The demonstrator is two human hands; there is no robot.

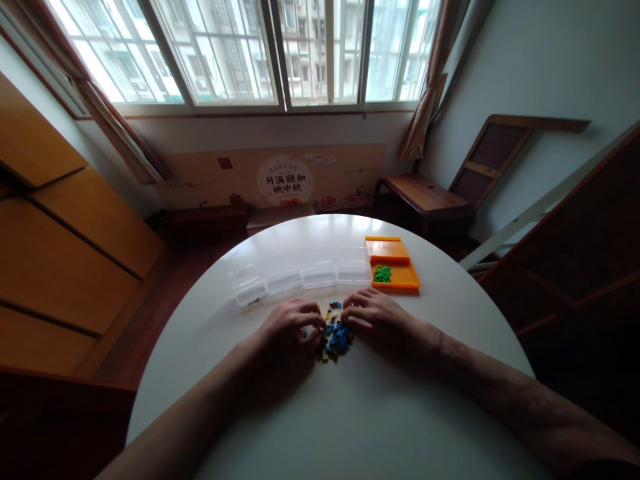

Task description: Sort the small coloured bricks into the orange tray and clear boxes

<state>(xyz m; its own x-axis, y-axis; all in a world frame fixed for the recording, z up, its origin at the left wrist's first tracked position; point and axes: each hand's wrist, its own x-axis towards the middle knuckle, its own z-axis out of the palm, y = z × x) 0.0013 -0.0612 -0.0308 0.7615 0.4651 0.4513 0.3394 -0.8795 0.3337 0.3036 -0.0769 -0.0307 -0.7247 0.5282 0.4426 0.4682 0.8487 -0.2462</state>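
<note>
A small pile of toy building bricks [338,339], mostly blue with some yellow and dark ones, lies loose on the white table between my hands. My left hand [295,321] rests at the pile's left edge, its fingers bent and apart from the thumb; a few tiny pieces show in that gap. On the opposite side my right hand [373,313] curves its spread fingers over the upper right of the pile. Its fingertips are by the blue pieces, and no piece can be made out in them. Beyond the right hand, several green bricks [383,273] lie in an orange box [407,273].
A row of clear plastic boxes [320,275] curves across the table [350,420] beyond my hands, touching or nearly touching the orange box, whose lid lies back. Past the round edge stand a wooden chair [425,190] at right and wooden cabinets [65,267] at left.
</note>
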